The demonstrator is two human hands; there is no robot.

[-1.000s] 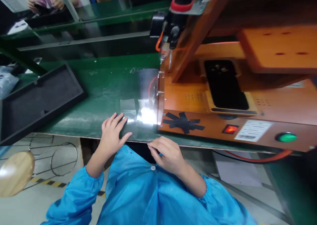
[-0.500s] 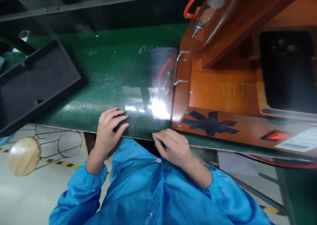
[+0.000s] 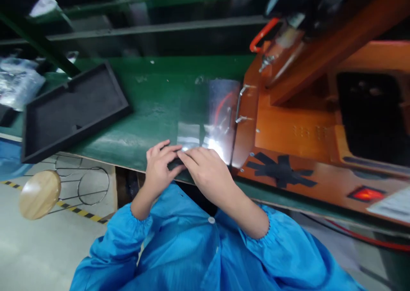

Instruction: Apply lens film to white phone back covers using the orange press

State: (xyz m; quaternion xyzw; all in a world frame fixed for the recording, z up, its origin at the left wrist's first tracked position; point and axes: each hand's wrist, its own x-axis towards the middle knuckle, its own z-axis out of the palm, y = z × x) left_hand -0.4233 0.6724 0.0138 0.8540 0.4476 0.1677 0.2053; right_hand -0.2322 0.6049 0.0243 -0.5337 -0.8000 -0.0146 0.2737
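Note:
My left hand (image 3: 160, 165) is at the front edge of the green work surface (image 3: 153, 94), fingers apart and slightly bent. My right hand (image 3: 208, 171) reaches across to it, and its fingertips meet the left fingertips. The right fingers are pressed together; whatever they may hold is hidden or too small to make out. Just beyond the hands, a pale shiny rectangular patch (image 3: 188, 133) shows on the surface. To its right, a glossy clear area (image 3: 221, 107) mirrors a red tube and bright light.
An orange machine (image 3: 285, 124) with a metal handle (image 3: 241, 103), black tape (image 3: 278, 169) and a lit red switch (image 3: 365, 193) stands right. At left are a black tray (image 3: 77, 107) and clear plastic bags (image 3: 19, 81). A wooden-topped stool (image 3: 40, 195) stands below.
My right hand has moved left to meet my left hand's fingertips. The surroundings sit lower and further right in the view, as the head has shifted.

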